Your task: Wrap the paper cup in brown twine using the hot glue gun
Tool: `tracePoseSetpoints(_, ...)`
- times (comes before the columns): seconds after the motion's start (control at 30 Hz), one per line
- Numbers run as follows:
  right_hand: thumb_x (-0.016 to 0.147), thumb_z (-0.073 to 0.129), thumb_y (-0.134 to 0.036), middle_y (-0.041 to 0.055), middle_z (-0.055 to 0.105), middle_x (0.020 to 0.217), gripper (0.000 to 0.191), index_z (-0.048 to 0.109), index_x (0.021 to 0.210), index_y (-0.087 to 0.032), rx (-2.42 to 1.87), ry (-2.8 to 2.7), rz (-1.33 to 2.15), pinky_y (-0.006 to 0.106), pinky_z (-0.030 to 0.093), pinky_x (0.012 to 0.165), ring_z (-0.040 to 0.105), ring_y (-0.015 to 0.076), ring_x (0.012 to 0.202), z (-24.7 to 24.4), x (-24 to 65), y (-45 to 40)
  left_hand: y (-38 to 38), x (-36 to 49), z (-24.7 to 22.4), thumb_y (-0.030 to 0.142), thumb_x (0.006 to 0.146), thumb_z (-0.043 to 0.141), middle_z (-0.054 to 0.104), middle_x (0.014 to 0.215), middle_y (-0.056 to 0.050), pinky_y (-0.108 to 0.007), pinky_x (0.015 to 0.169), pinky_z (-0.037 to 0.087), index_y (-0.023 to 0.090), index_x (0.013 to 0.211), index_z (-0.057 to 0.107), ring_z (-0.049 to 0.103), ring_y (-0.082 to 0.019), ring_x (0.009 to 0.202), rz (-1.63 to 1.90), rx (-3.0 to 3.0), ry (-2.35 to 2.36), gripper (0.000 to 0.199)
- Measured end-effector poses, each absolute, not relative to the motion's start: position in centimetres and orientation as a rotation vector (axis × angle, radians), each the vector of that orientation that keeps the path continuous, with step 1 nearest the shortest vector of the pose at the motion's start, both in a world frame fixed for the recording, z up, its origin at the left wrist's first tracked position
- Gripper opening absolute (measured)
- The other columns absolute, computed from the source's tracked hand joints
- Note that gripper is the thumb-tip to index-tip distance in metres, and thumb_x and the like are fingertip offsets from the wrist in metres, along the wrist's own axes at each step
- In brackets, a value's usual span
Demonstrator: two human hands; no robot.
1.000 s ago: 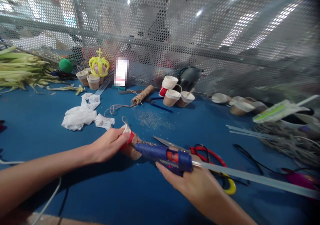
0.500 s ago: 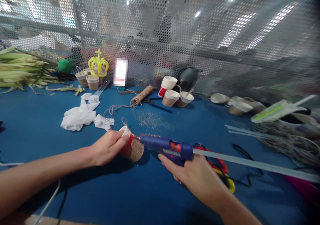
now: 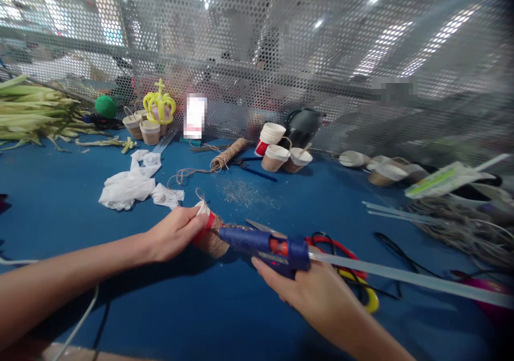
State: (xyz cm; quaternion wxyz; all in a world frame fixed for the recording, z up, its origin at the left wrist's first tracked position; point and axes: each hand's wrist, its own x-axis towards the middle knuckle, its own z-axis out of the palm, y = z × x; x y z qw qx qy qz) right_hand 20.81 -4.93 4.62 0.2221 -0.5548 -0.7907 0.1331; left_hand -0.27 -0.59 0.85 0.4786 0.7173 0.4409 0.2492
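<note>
Cup: [image 3: 212, 245] tilted over the surface [image 3: 225, 313], in front of the wearer; white rim up-left, red band [image 3: 209, 220] bare, lower part wrapped in twine. Can't tell if its base touches down.
Nozzle: [image 3: 215, 231] at the cup's side, about where red meets twine. Contact or hair gap, can't tell; no bead visible.
Bead: I'd run it thin and short along the red, right beside the last turn, then press twine in while tacky. Too much would likely ooze through and show.
Angle: tip low against the wall, cup turned rather than gun swung; should give a more even line.
Heat risk: left fingers sit close to the tip; I'd shift the grip rimward before going further round.
Left hand: [image 3: 176, 235] closed on the cup near the rim, thumb across the red, other fingers mostly hidden.
Right hand: [image 3: 321, 291] wrapped round the glue gun [image 3: 265, 247] grip, a fingertip showing under the barrel. Trigger squeeze, can't tell.
Stick: [image 3: 401, 276] long, out the gun's back; mind it swinging.
Scissors: [image 3: 259, 225] behind the gun, partly hidden; elbow room there looks tight.
Roll: [image 3: 229, 155] twine beyond the cup, near the pliers [image 3: 259, 173].
</note>
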Motion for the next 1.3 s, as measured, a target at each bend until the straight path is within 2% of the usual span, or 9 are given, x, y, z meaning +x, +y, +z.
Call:
tracePoseSetpoints(0.2,0.074,0.050,-0.024,0.0006,0.062,0.061,0.007,0.054,0.068,-0.022,-1.471,-2.208,0.472,0.028,0.047,0.051,0.058,0.0168,0.056,3.5,21.0,-5.4,-0.5,-0.1,0.5,0.035,0.086,0.027,0.064,0.079,-0.008,-0.026,0.066,0.044,0.008,0.084,0.060,0.056,-0.017,0.072,0.642,1.651,0.982,0.043)
tracePoseSetpoints(0.33,0.074,0.049,-0.022,-0.0007,0.061,0.058,0.009,0.054,0.066,-0.023,-1.435,-2.211,0.465,0.026,0.046,0.048,0.057,0.0152,0.051,3.6,20.9,-5.3,-0.5,-0.1,0.5,0.036,0.085,0.028,0.064,0.076,-0.008,-0.024,0.063,0.044,0.008,0.082,0.061,0.054,-0.016,0.068,0.650,1.663,0.997,0.043)
tracePoseSetpoints(0.5,0.075,0.049,-0.026,0.0000,0.059,0.050,0.015,0.060,0.064,-0.024,-1.506,-2.229,0.362,0.027,0.047,0.050,0.060,0.0186,0.055,4.0,21.1,-5.0,-0.5,-0.2,0.5,0.038,0.085,0.028,0.059,0.070,-0.004,-0.022,0.057,0.041,0.008,0.084,0.059,0.050,-0.014,0.063,0.637,1.747,1.089,0.043)
tracePoseSetpoints(0.63,0.076,0.047,-0.028,-0.0038,0.051,0.039,0.018,0.063,0.068,-0.025,-1.470,-2.288,0.405,0.025,0.043,0.042,0.055,0.0149,0.042,4.0,22.1,-4.7,-0.7,-0.3,0.6,0.039,0.085,0.027,0.056,0.066,-0.003,-0.021,0.056,0.039,0.008,0.080,0.057,0.047,-0.014,0.061,0.614,1.791,1.115,0.043)
tracePoseSetpoints(0.87,0.076,0.044,-0.027,-0.0042,0.049,0.038,0.020,0.064,0.074,-0.024,-1.476,-2.298,0.427,0.022,0.039,0.039,0.048,0.0121,0.037,4.8,22.0,-4.0,-0.8,-0.3,0.8,0.043,0.086,0.026,0.055,0.065,-0.003,-0.022,0.058,0.041,0.008,0.081,0.056,0.046,-0.013,0.060,0.625,1.840,1.077,0.047)
tracePoseSetpoints(1.0,0.075,0.044,-0.025,-0.0050,0.047,0.038,0.019,0.061,0.069,-0.020,-1.582,-2.219,0.549,0.021,0.038,0.037,0.045,0.0104,0.035,4.9,21.2,-3.9,-0.8,-0.3,0.7,0.042,0.086,0.024,0.054,0.065,-0.003,-0.022,0.058,0.041,0.008,0.080,0.057,0.045,-0.013,0.059,0.619,1.852,1.077,0.048)
tracePoseSetpoints(1.13,0.076,0.047,-0.028,-0.0049,0.046,0.039,0.020,0.051,0.058,-0.019,-1.709,-2.047,0.761,0.020,0.038,0.035,0.045,0.0094,0.034,4.5,21.1,-4.1,-0.8,-0.3,0.7,0.041,0.087,0.024,0.052,0.063,-0.002,-0.022,0.058,0.041,0.008,0.078,0.057,0.043,-0.012,0.057,0.604,1.859,1.088,0.048)
tracePoseSetpoints(1.3,0.074,0.049,-0.028,-0.0050,0.047,0.039,0.021,0.047,0.054,-0.020,-1.713,-2.020,0.744,0.020,0.038,0.036,0.046,0.0092,0.035,4.1,21.4,-4.4,-0.8,-0.3,0.6,0.039,0.087,0.024,0.051,0.061,-0.002,-0.022,0.056,0.040,0.008,0.076,0.056,0.041,-0.011,0.055,0.612,1.857,1.094,0.047)
